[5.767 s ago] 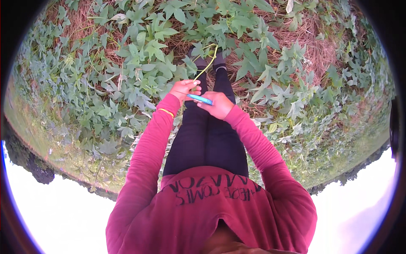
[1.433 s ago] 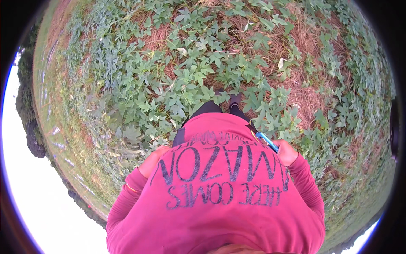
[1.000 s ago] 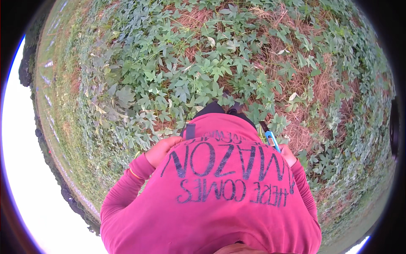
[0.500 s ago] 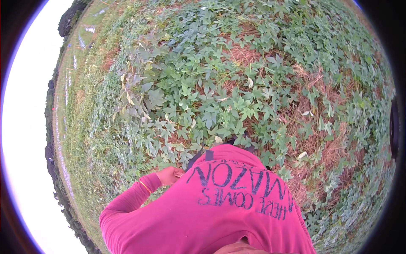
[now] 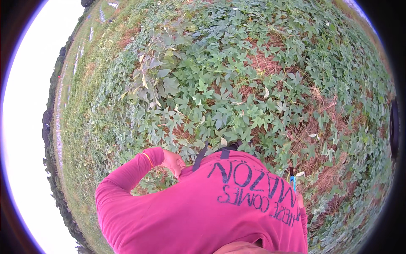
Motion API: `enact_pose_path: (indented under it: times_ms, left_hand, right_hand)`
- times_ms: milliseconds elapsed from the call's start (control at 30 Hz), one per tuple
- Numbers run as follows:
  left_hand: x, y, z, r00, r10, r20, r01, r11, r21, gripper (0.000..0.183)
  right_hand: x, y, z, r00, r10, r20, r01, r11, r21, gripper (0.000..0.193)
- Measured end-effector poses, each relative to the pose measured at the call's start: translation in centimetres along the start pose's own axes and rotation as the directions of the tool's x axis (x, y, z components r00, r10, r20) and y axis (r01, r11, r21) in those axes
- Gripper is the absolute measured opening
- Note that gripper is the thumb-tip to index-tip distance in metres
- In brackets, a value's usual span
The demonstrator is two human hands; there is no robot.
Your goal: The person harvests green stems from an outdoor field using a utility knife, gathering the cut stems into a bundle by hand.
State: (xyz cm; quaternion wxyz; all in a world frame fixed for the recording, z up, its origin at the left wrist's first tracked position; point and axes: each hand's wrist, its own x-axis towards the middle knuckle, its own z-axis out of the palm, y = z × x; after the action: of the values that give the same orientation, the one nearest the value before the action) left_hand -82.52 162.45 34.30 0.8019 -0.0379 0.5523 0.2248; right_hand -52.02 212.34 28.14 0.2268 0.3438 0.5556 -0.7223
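My left hand (image 5: 172, 162), with a yellow band at its wrist, is at the left side of the pink long-sleeved shirt (image 5: 182, 207) I wear. Its fingers are bent and closed on the shirt's edge, beside a dark strap (image 5: 200, 158). At the right side of the shirt, only a sliver of my right hand (image 5: 300, 200) shows. A slim tool (image 5: 292, 181) with a bright blue body and dark tip points up from it; most of that grip is hidden by the shirt.
Leafy green vines (image 5: 237, 97) cover the ground all around. Dry brown straw (image 5: 319, 127) shows through at the right, with another straw patch (image 5: 264, 63) further ahead. Drooping greyish leaves (image 5: 154, 72) stand at the left. Dark trees (image 5: 50, 110) line the far left edge.
The blue tool and part of my right hand have come into view at the right. My left hand has turned, its fingers now pointing down at the shirt's edge. The whole view has shifted slightly.
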Motion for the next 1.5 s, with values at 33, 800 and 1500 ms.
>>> enact_pose_path:
  times_ms: [33,800,1500]
  left_hand:
    - [-0.4,1.9,-0.9,0.997,-0.072,-0.026,0.075,0.986,0.146,0.017]
    - [5.3,16.2,5.8,0.602,0.772,0.203,-0.797,0.568,0.204,0.022]
    - [15.6,1.8,0.3,0.814,0.428,-0.393,-0.424,0.900,0.101,0.027]
  right_hand:
    - [0.2,-0.5,0.0,1.000,-0.005,0.004,0.005,1.000,-0.007,0.019]
    - [4.3,-7.7,2.0,0.954,0.025,0.300,-0.015,0.999,-0.035,0.015]
    - [9.5,3.2,3.0,0.890,0.367,0.269,-0.383,0.924,0.008,0.027]
